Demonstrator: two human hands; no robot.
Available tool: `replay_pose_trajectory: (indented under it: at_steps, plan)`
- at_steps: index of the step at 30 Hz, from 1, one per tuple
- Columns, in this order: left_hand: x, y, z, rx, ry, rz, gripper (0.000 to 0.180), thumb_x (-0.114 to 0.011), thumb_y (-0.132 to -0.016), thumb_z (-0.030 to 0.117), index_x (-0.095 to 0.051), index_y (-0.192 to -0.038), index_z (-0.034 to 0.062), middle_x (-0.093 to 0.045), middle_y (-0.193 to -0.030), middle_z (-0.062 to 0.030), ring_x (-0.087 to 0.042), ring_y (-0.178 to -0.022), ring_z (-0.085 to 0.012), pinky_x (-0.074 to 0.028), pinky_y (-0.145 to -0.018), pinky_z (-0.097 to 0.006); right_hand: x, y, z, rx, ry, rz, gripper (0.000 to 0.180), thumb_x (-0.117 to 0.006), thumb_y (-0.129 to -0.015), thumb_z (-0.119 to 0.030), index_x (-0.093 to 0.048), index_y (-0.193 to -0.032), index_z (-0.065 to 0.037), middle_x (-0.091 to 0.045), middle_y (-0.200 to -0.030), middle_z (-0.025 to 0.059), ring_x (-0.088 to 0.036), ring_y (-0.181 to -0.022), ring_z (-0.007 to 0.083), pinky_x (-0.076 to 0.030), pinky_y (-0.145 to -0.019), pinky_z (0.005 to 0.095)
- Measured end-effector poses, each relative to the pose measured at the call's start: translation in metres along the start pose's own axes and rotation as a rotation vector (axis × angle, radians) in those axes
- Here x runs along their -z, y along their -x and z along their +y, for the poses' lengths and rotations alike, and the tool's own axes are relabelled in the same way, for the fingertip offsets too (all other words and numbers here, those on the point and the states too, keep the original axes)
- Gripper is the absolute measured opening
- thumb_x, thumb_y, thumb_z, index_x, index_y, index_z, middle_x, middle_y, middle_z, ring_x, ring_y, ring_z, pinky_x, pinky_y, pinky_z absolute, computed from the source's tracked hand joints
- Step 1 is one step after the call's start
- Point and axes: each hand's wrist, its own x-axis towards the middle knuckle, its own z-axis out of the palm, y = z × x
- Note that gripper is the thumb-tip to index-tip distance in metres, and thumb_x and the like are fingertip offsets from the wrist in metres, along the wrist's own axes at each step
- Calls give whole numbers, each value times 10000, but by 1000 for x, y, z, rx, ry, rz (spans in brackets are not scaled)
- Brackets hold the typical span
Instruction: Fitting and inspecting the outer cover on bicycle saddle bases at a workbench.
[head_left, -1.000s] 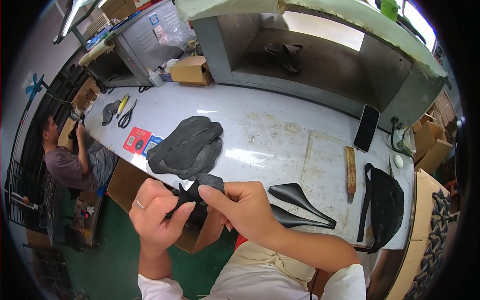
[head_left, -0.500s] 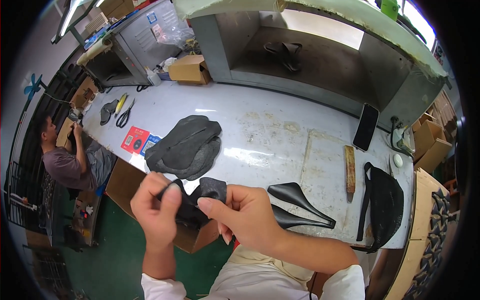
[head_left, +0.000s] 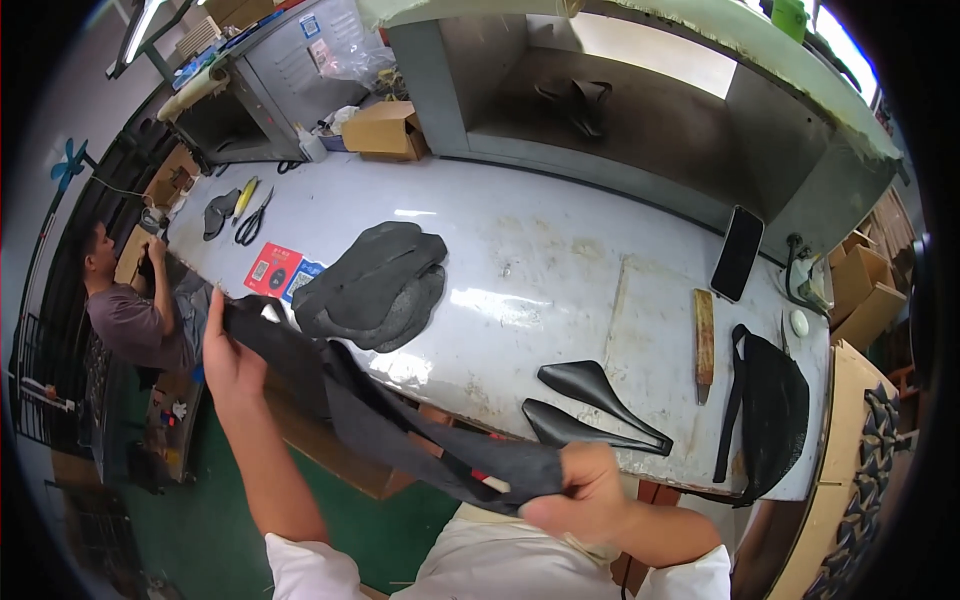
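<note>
Right now your left hand (head_left: 235, 360), its fingers fairly straight and only part closed, has hold of one end of the black piece (head_left: 400, 430), to the left of the pile (head_left: 375, 290) and a little nearer you; part of that grip is hidden behind the piece. Your right hand (head_left: 590, 490) is curled shut around the other end, thumb against it, nearer you than the pile and well to its right; it looks slightly blurred. Between them the piece stretches long and slanting, clear of the pile, on your side of it, with narrow openings along its length. The pile itself lies flat on the table (head_left: 500, 210). Just left of the pile are a red card (head_left: 272, 270) and a blue card (head_left: 303, 280); farther off, beyond its left side, lie scissors (head_left: 252, 222), a yellow cutter (head_left: 245, 198) and a small dark piece (head_left: 219, 214). To the pile's right, and nearer you, sit two slim black shells (head_left: 590, 388). Well to the right of the pile are a wooden tool (head_left: 703, 335), a phone (head_left: 737, 255) and a black bag (head_left: 775, 415).
</note>
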Motion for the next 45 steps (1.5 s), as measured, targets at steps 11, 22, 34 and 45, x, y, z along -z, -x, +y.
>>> replay_pose_trajectory:
  at_steps: [11, 22, 34, 45]
  plan:
    - [44, 46, 61, -715, -1083, 69, 195, -592, -989, 170, -553, -870, 20, -516, -796, 10, -448, -725, -102, -419, -665, -280, 78, 6, -94, 128, 241, 281, 272, -689, -839, -229, -626, -732, 13, -586, -670, 50, -516, -609, 127, -409, -550, 274]
    - [13, 149, 21, -558, -1066, -472, 236, -663, -876, 122, -491, -774, -3, -450, -729, -21, -416, -666, -119, -340, -579, -266, 110, -132, -64, 2, 117, 223, 220, -663, -920, -253, -655, -857, -42, -632, -778, 16, -603, -684, 112, -507, -662, 261]
    - [3, 170, -45, -152, -713, -786, 496, -816, -718, 378, -506, -605, 8, -489, -558, -65, -473, -477, -167, -354, -449, -279, 162, -69, 12, -296, 1175, 424, 204, -657, -884, -207, -643, -875, -4, -661, -731, 106, -642, -680, 203, -506, -639, 342]
    - [-48, 188, -132, 44, -694, -1347, 228, -774, -778, 135, -604, -784, -18, -578, -705, -113, -579, -610, -261, -437, -538, -336, 33, 40, 34, -130, 338, -324, 354, -700, -893, -196, -553, -1130, 21, -581, -1087, 135, -564, -1012, 245, -461, -886, 341]
